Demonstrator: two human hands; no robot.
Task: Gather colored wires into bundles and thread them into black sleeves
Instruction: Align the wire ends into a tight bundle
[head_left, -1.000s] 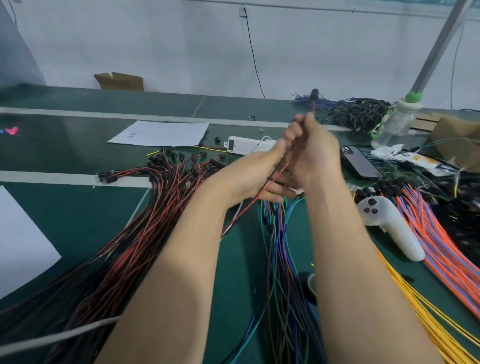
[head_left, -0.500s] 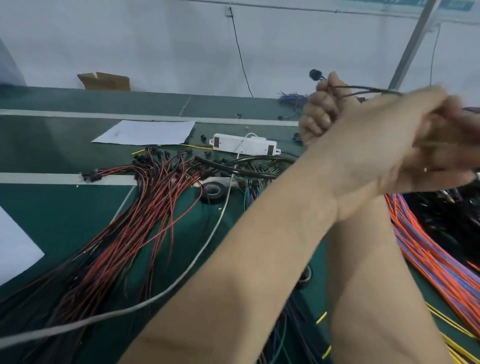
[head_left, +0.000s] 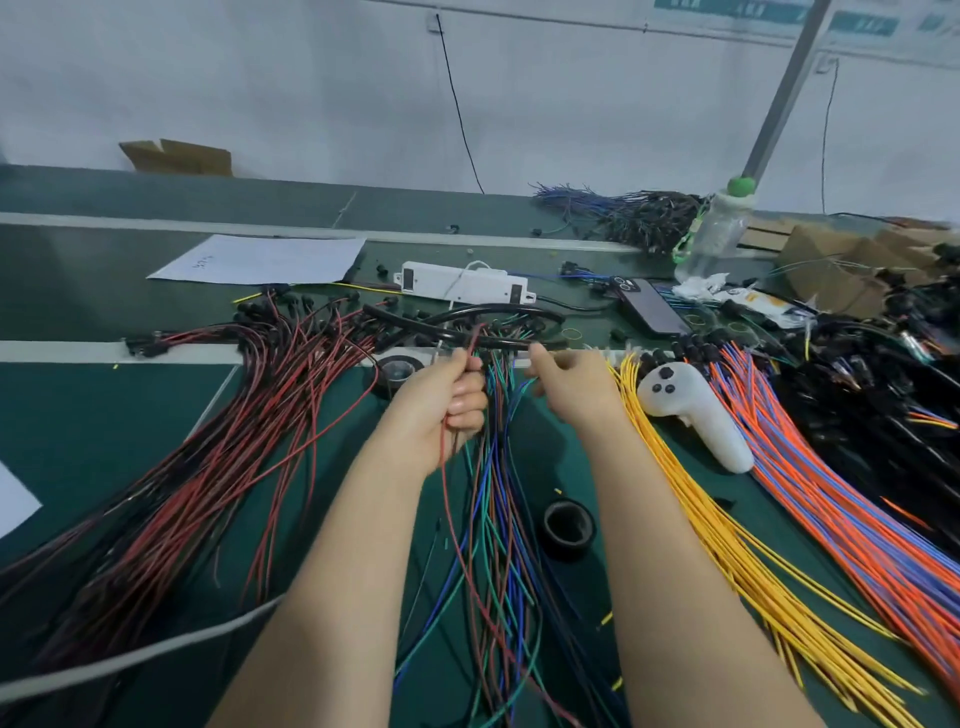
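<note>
L hand (head_left: 449, 402) is clamped on a few red and dark wires (head_left: 442, 478) that trail down toward the camera, just left of the mixed blue/green/brown wire bundle (head_left: 498, 545) lying on the green bench (head_left: 104, 415). R hand (head_left: 566, 387) hovers w/ fingers curled just below the black sleeves (head_left: 493, 312), which curve across the bench near a white box (head_left: 462, 283); can't tell if it pinches anything. Black tape roll (head_left: 569, 525) sits btwn the forearms, yellow wires (head_left: 727, 545) to the right.
</note>
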